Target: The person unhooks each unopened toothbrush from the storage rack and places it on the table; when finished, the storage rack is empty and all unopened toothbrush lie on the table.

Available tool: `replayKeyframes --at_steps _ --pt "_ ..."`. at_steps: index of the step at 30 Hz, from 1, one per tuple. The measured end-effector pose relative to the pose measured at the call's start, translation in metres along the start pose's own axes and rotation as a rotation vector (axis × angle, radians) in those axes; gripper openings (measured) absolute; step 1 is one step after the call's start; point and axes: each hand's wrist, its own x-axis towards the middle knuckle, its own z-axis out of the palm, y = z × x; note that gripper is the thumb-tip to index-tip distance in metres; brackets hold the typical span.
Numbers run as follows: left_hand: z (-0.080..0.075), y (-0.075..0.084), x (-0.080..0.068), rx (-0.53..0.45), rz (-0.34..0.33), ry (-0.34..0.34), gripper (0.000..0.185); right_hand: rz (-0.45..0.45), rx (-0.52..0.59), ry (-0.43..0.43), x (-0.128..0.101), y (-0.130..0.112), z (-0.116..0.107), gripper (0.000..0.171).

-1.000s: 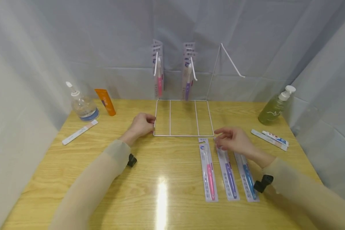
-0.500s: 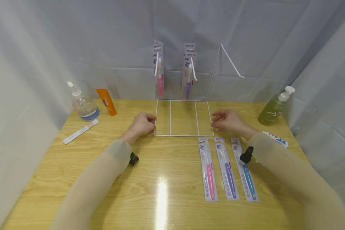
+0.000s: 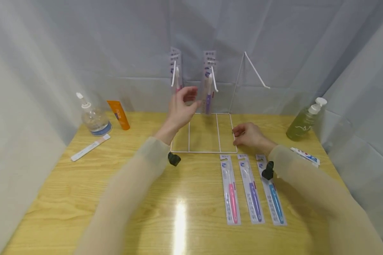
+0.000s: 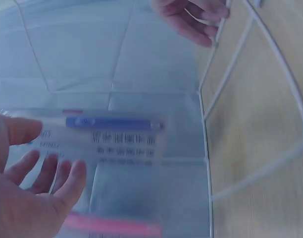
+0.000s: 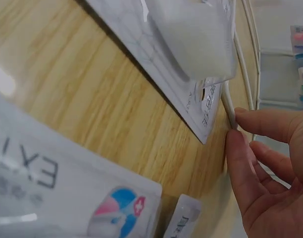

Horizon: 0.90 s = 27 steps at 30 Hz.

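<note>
Head view first, nearest things: three packed toothbrushes lie side by side on the table point(image 3: 83, 198), pink point(image 3: 231, 189), purple point(image 3: 251, 189) and blue point(image 3: 272, 191), just in front of the wire rack point(image 3: 203, 151). Just behind them, our right hand point(image 3: 250, 135) rests at the rack's near right corner; in the right wrist view its fingertips point(image 5: 240, 148) press on the white wire, thumb and fingers curled about it. We judge the rack light and springy, so this hold on the base should keep it from sliding or tipping.

Farther back, our left hand point(image 3: 182, 106) is raised before the two packs hanging on the rack's hooks, the pink pack point(image 3: 176, 76) and the purple pack point(image 3: 209, 81). In the left wrist view its fingers point(image 4: 57, 176) are spread and loose, holding nothing, close to the purple one.

We reckon these packs are light, thin card with a clear plastic front, bendy and a little slick. A pinch on the card edge near the hanging hole would serve best.
</note>
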Motion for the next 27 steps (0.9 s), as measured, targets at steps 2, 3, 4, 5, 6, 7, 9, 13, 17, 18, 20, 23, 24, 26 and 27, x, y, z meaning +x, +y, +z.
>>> replayKeyframes --at_steps 2,3,4,5,6,7,9,13,17,18,20,23,24,26,27 --pt "0.011 0.005 0.009 -0.046 0.005 0.045 0.049 0.005 0.000 0.003 0.000 0.002 0.000 0.055" --pt "0.016 0.006 0.013 -0.059 -0.001 0.068 0.049 0.007 -0.004 0.006 0.000 0.003 0.000 0.055" --pt "0.021 0.007 0.017 -0.071 -0.007 0.092 0.048 0.005 -0.004 0.009 0.001 0.005 0.000 0.054" --pt "0.025 0.008 0.020 -0.075 -0.011 0.117 0.047 -0.001 -0.007 0.011 0.001 0.006 0.000 0.054" --pt "0.028 0.008 0.022 -0.075 -0.021 0.139 0.046 -0.008 -0.009 0.012 0.002 0.007 0.000 0.054" --pt "0.031 0.009 0.024 -0.069 -0.034 0.157 0.046 -0.014 -0.011 0.014 0.003 0.008 0.000 0.054" --pt "0.036 0.009 0.027 -0.041 -0.053 0.180 0.044 -0.026 -0.011 0.016 0.003 0.009 0.000 0.054" --pt "0.041 0.011 0.031 -0.026 -0.065 0.198 0.036 -0.026 -0.011 0.017 0.004 0.009 0.000 0.054" --pt "0.042 0.015 0.032 0.000 -0.051 0.213 0.029 -0.016 -0.003 0.016 0.006 0.008 0.000 0.054" --pt "0.042 0.016 0.032 0.011 -0.044 0.213 0.028 -0.015 0.001 0.016 0.006 0.008 0.000 0.054" --pt "0.043 0.019 0.033 0.011 -0.033 0.198 0.027 -0.020 0.003 0.015 0.007 0.008 -0.001 0.054" --pt "0.047 0.024 0.032 0.000 -0.004 0.151 0.025 -0.032 0.000 0.014 0.007 0.008 -0.002 0.053" --pt "0.049 0.025 0.032 -0.003 0.012 0.128 0.024 -0.035 -0.001 0.014 0.007 0.008 -0.003 0.053" --pt "0.054 0.029 0.031 -0.011 0.048 0.075 0.025 -0.037 0.001 0.015 0.007 0.008 -0.003 0.052" --pt "0.056 0.030 0.030 -0.017 0.063 0.045 0.025 -0.035 0.003 0.015 0.007 0.008 -0.003 0.052"
